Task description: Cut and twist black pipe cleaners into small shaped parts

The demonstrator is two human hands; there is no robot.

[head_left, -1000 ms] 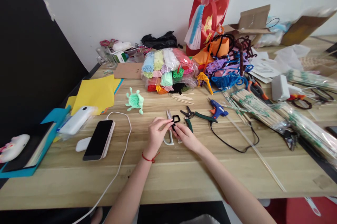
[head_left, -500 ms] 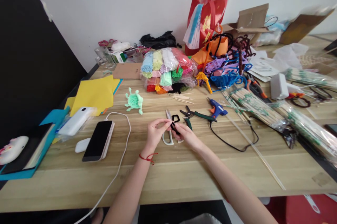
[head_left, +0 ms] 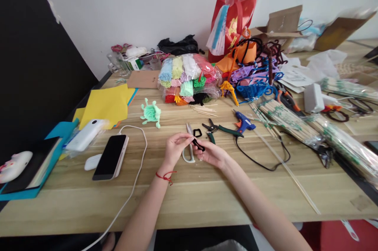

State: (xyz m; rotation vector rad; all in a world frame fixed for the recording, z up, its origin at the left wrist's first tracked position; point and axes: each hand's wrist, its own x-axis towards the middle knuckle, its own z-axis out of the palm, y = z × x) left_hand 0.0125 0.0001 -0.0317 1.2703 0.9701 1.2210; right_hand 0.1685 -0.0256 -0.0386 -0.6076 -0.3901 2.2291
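Note:
Between my two hands is a folded piece of black pipe cleaner [head_left: 199, 145]. My left hand [head_left: 174, 149] pinches its upper left end between thumb and fingertips. My right hand [head_left: 214, 154] holds the other end, its fingers curled beneath. Just beyond the fingertips, a small black pipe cleaner loop [head_left: 197, 132] lies on the table. Scissors with pale handles [head_left: 188, 160] lie under the hands, partly hidden, blades pointing away. Right of the loop rest green-handled wire cutters [head_left: 217, 128]. A light green fuzzy cup-like piece with knobbed tips [head_left: 151, 113] stands further left.
A blue glue gun [head_left: 244, 122] trails its black cord on the right, near bundled wooden sticks [head_left: 291, 121]. Bagged pipe cleaners [head_left: 187, 72] sit at the back below a red bag [head_left: 246, 11]. To the left lie a phone [head_left: 110, 157], a white cable [head_left: 141, 164] and yellow sheets [head_left: 103, 105].
My right hand has opened out slightly and turned, so more of the black pipe cleaner shows. My left hand keeps its pinch in nearly the same spot.

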